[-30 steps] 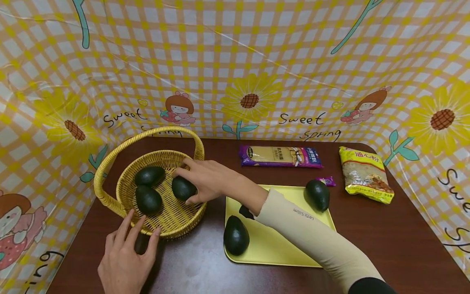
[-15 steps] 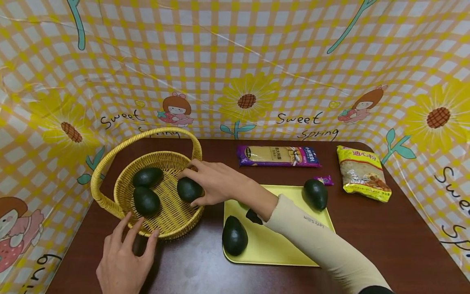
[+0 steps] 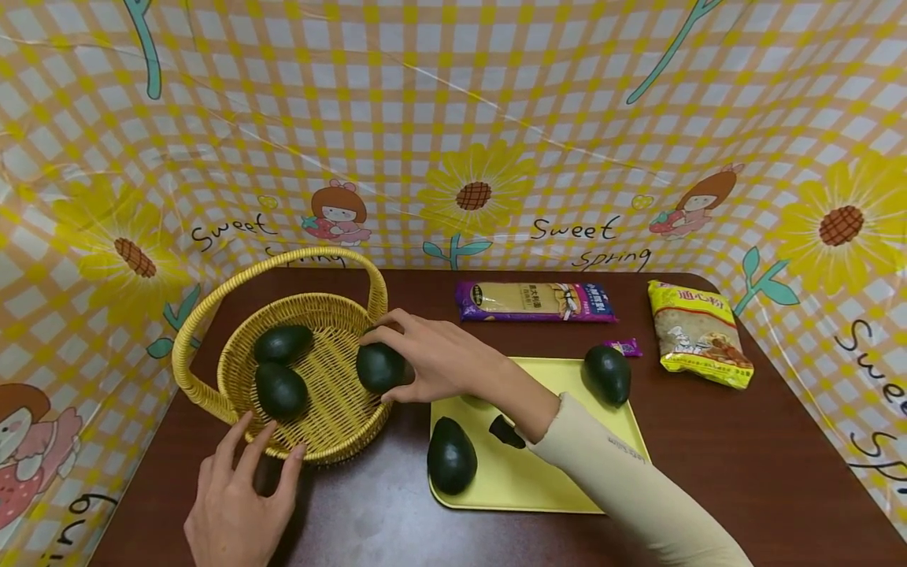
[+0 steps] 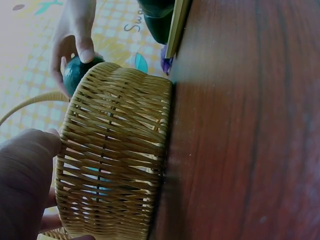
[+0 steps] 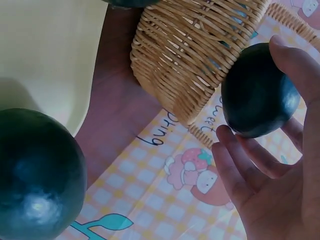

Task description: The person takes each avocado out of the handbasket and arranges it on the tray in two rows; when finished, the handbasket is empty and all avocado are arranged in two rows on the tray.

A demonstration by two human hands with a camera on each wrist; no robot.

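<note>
My right hand (image 3: 432, 358) grips a dark green avocado (image 3: 379, 368) at the right rim of a yellow wicker basket (image 3: 333, 455). The right wrist view shows thumb and fingers around the avocado (image 5: 257, 90), beside the woven wall. Inside the basket, at its left, lie two more avocados, one (image 3: 283, 344) behind the other (image 3: 281, 391). My left hand (image 3: 241, 496) has its fingers spread, their tips right at the basket's near rim. In the left wrist view, that hand's thumb (image 4: 35, 142) lies along the rim of the basket (image 4: 115, 145).
A yellow tray (image 3: 531, 484) right of the basket bears an avocado (image 3: 452, 455) at front left and another (image 3: 607, 375) at back right; my right forearm covers its middle. Behind lie a purple pasta pack (image 3: 534, 302), a small purple packet (image 3: 625, 347) and a yellow bag (image 3: 701, 335).
My right hand has moved rightward with the avocado, from over the basket's inside to its right rim. The left hand has stayed at the near rim.
</note>
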